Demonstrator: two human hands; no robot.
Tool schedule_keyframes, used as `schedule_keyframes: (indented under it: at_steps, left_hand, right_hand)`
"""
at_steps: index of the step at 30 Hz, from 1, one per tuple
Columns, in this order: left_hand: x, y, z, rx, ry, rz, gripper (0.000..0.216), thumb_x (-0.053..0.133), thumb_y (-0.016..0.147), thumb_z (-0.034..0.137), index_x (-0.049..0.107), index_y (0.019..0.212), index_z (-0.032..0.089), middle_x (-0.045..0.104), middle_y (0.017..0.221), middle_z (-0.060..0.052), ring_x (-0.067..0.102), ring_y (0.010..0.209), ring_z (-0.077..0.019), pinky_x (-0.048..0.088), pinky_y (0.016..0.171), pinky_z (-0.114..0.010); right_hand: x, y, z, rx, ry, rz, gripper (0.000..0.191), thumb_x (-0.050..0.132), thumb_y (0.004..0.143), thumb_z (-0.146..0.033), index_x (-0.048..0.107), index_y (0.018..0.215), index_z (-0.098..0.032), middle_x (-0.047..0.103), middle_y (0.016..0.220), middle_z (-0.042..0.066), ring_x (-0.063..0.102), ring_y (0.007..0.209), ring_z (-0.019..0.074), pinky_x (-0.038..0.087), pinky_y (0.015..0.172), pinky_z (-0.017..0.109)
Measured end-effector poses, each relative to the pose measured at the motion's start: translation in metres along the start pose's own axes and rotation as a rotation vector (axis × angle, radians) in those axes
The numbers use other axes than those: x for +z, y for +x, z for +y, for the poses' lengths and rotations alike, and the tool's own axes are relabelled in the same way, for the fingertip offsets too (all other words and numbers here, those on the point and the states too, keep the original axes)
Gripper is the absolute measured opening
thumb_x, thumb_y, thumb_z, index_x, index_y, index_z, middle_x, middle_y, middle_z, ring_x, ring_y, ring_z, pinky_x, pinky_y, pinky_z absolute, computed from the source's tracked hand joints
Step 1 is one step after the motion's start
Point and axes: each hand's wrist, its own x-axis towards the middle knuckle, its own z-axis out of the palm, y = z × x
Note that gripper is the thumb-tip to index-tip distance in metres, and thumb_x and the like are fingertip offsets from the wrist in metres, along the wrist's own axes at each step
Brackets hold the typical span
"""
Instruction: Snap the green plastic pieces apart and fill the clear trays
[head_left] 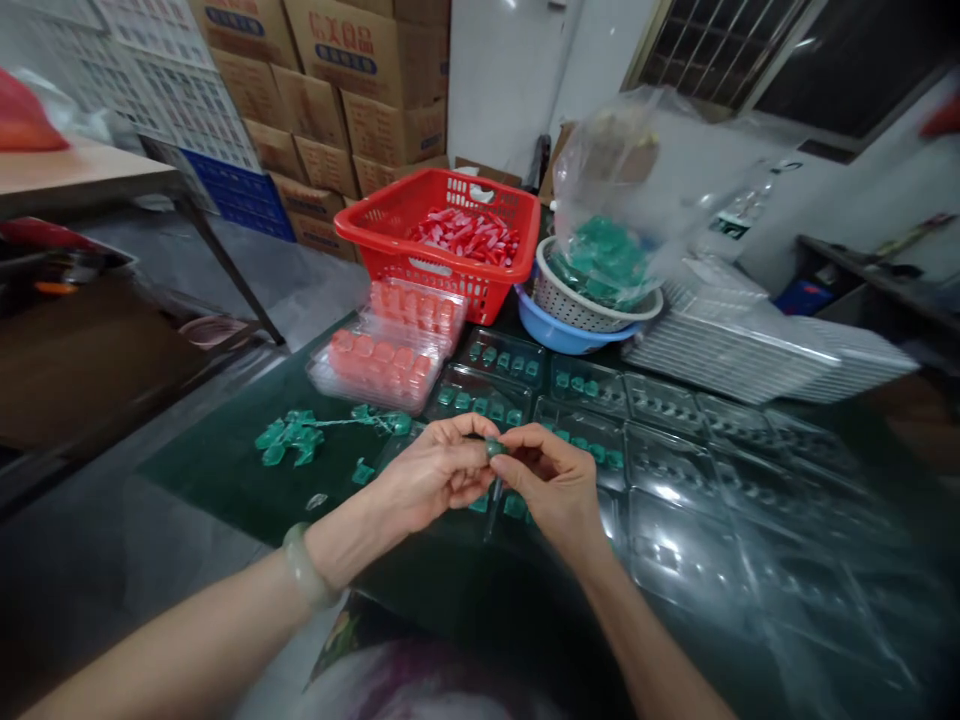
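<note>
Between the fingertips of both hands is a small, shiny green piece (pixel 494 448), partly covered by the fingers; its exact kind is hard to make out. My left hand (pixel 431 468), with a pale bangle on its wrist, pinches it from the left. From the other side, my right hand (pixel 555 485) grips it between thumb and forefinger. Under and behind the hands are clear plastic trays with green pieces in their slots, such as this tray (pixel 480 392). Left of my left hand, a linked cluster of green pieces (pixel 291 438) lies on the dark green tabletop (pixel 225 490).
Behind the trays stand a red basket (pixel 367 225) of red-and-white pieces and a grey colander (pixel 574 305) with bagged green pieces, set in a blue basin (pixel 559 338). Trays of pink pieces (pixel 382 362) sit at left. Stacked clear trays (pixel 727 350) are at right.
</note>
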Motion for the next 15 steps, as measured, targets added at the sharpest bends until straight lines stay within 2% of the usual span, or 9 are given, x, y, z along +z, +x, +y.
schedule_keyframes:
  at_steps: [2, 4, 6, 8, 10, 13, 15]
  left_hand:
    - [0.006, 0.011, -0.002, -0.066, -0.034, -0.032, 0.017, 0.053, 0.063, 0.006, 0.051, 0.075, 0.018, 0.037, 0.035, 0.009, 0.036, 0.033, -0.0059, 0.020, 0.034, -0.015]
    - [0.013, 0.020, -0.003, -0.086, 0.021, -0.079, 0.011, 0.055, 0.067, 0.011, 0.051, 0.074, 0.018, 0.045, 0.039, 0.006, 0.040, 0.035, -0.0072, 0.019, 0.034, -0.016]
    - [0.016, 0.025, -0.002, -0.081, 0.146, -0.135, 0.008, 0.056, 0.073, 0.023, 0.054, 0.078, 0.017, 0.057, 0.053, 0.000, 0.044, 0.039, -0.0075, 0.020, 0.034, -0.017]
    - [0.015, 0.023, 0.003, -0.027, 0.297, -0.151, 0.019, 0.054, 0.078, 0.034, 0.057, 0.084, 0.016, 0.062, 0.068, -0.004, 0.046, 0.045, -0.0077, 0.023, 0.035, -0.018]
    - [0.007, 0.015, 0.010, 0.060, 0.438, -0.106, 0.024, 0.054, 0.079, 0.037, 0.059, 0.087, 0.015, 0.062, 0.073, -0.004, 0.047, 0.049, -0.0079, 0.027, 0.038, -0.018]
    - [-0.017, -0.002, 0.023, 0.182, 0.598, 0.048, 0.024, 0.057, 0.077, 0.038, 0.061, 0.091, 0.018, 0.063, 0.072, -0.002, 0.048, 0.053, -0.0086, 0.033, 0.043, -0.017]
    - [-0.037, -0.013, 0.030, 0.259, 0.684, 0.203, 0.025, 0.060, 0.074, 0.038, 0.062, 0.091, 0.020, 0.063, 0.071, -0.001, 0.050, 0.057, -0.0094, 0.038, 0.049, -0.018]
  right_hand:
    - [-0.005, -0.002, 0.000, 0.071, -0.003, 0.046, 0.008, 0.065, 0.071, -0.023, 0.063, 0.078, -0.020, 0.058, 0.069, -0.002, 0.052, 0.057, 0.0090, 0.044, 0.053, 0.021]
    - [-0.020, -0.002, 0.004, 0.132, -0.010, 0.065, 0.010, 0.066, 0.070, -0.027, 0.063, 0.076, -0.020, 0.058, 0.064, -0.002, 0.051, 0.051, 0.0088, 0.043, 0.048, 0.021]
    - [-0.047, 0.005, 0.013, 0.153, -0.102, 0.094, 0.016, 0.066, 0.069, -0.032, 0.063, 0.078, -0.019, 0.059, 0.060, -0.002, 0.051, 0.049, 0.0097, 0.043, 0.047, 0.022]
    - [-0.087, 0.022, 0.029, 0.117, -0.339, 0.180, 0.022, 0.064, 0.070, -0.037, 0.063, 0.082, -0.018, 0.060, 0.058, -0.001, 0.053, 0.049, 0.0113, 0.044, 0.048, 0.024]
    - [-0.130, 0.047, 0.049, 0.040, -0.716, 0.320, 0.028, 0.059, 0.072, -0.042, 0.063, 0.081, -0.016, 0.062, 0.062, 0.002, 0.055, 0.051, 0.0131, 0.044, 0.049, 0.025]
    - [-0.180, 0.086, 0.080, 0.035, -0.896, 0.337, 0.027, 0.061, 0.068, -0.040, 0.064, 0.074, -0.014, 0.065, 0.066, 0.006, 0.057, 0.059, 0.0166, 0.044, 0.055, 0.027]
    - [-0.197, 0.103, 0.096, 0.055, -0.979, 0.300, 0.025, 0.061, 0.067, -0.039, 0.065, 0.071, -0.015, 0.065, 0.065, 0.006, 0.057, 0.059, 0.0171, 0.043, 0.057, 0.027]
